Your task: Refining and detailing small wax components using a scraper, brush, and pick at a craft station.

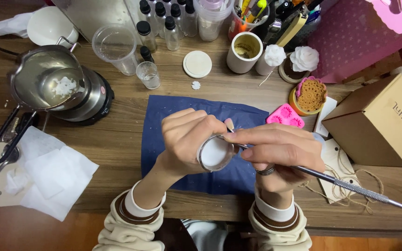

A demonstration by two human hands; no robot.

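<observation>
Seen from the head camera, a person's left hand (189,137) curls around a small round tin (215,153) filled with white wax, holding it tilted toward the camera above a dark blue cloth (173,107) spread on the wooden surface (117,139). The right hand (278,148), a ring on one finger, is closed in a pencil-like grip on a long metal tool (350,186), whose tip meets the rim of the tin while its handle runs off toward the lower right.

To the left, a steel pouring pot (43,76) with pale wax in it sits on a small black hot plate (96,100), and crumpled white paper towels (52,179) lie near the surface's front edge. Behind the cloth stand a clear plastic cup (116,46), a small glass (148,74), a round white lid (197,64) and a row of dark-capped bottles (164,23).

To the right of the lid are a white cylindrical cup (244,52) and two white flower-shaped candles (289,58). A pink silicone mould (285,115) rests just beside the cloth's far right corner, near a crocheted orange coaster (311,95). A brown cardboard box (382,123) stands at the right, with twine (350,181) loosely coiled in front of it, and a pink bag (359,37) stands behind.
</observation>
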